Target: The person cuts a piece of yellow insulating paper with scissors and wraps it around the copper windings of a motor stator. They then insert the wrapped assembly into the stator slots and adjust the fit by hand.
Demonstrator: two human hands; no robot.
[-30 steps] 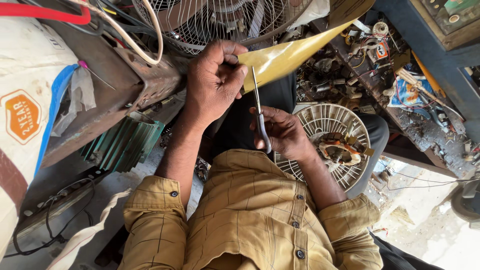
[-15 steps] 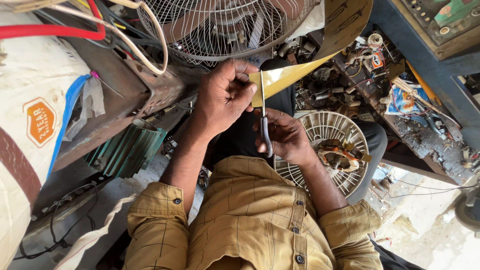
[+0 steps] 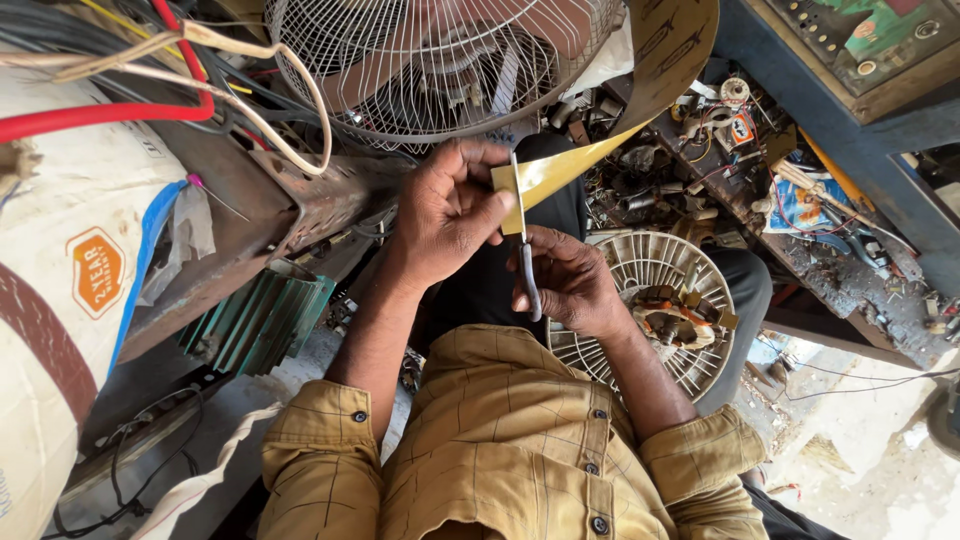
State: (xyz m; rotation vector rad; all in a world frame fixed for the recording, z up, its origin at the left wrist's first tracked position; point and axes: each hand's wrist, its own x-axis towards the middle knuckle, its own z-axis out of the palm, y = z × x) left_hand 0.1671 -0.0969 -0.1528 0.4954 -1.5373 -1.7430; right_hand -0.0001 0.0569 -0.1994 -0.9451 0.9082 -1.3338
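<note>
Left hand: (image 3: 455,215) thumb and fingers pinched on the near end of a yellow strip (image 3: 560,168), holding it up in front of the chest.
Right hand: (image 3: 570,285) just below the left, fingers curled shut round the handles of the scissors (image 3: 522,240); the blades run upward across the strip beside the left thumb.
Yellow strip: thin glossy sheet, runs from the left hand's pinch up and away to a broad brown curl (image 3: 670,50) of the same stuff overhead. Looks light and springy, bends freely, smooth enough to slip; probably best held close to the blade line, as now, so the end stays flat.
Scissors: slim metal blades, dark handles mostly hidden in the right fist. Whether the blades are parted or closed I cannot tell.
Beyond the hands: a wire fan guard (image 3: 440,60) above the left hand.
Beside the right hand: a round ribbed motor housing (image 3: 650,300) resting on the lap, copper windings showing.
Further right: a cluttered worktop (image 3: 850,270) of small parts and wires.
Left of the left hand: a rusted perforated metal bracket (image 3: 320,205), red and cream cables (image 3: 150,100).
</note>
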